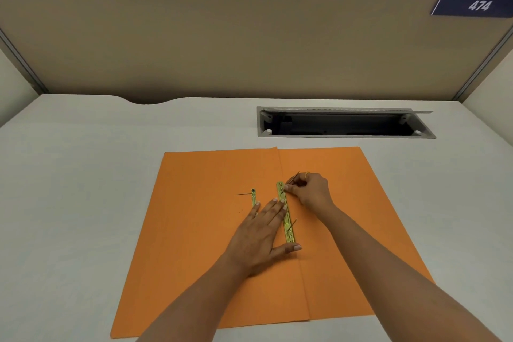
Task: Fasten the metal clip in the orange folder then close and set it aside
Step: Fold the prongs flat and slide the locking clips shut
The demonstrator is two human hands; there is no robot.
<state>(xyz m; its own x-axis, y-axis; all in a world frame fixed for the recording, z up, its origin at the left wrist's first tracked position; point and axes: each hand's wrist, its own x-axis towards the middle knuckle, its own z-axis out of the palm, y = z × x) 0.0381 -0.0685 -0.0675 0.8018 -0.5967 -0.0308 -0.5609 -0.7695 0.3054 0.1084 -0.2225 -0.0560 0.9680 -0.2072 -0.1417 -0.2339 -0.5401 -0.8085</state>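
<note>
The orange folder (pixel 200 230) lies open and flat on the desk. A brass clip bar (pixel 286 219) runs along its centre fold, with two thin prongs standing up through it. My right hand (pixel 308 189) pinches the far prong near the bar's top end. Flat on the folder, my left hand (pixel 263 233) presses fingertips and thumb against the bar. A second brass clip piece (pixel 253 197) lies on the left flap, partly under my left fingers.
The white desk (pixel 83 175) surrounds the folder. An open cable tray (pixel 344 123) is sunk into the desk just beyond the folder at right. A beige partition (pixel 222 36) walls the desk's far edge, carrying a sign reading 474.
</note>
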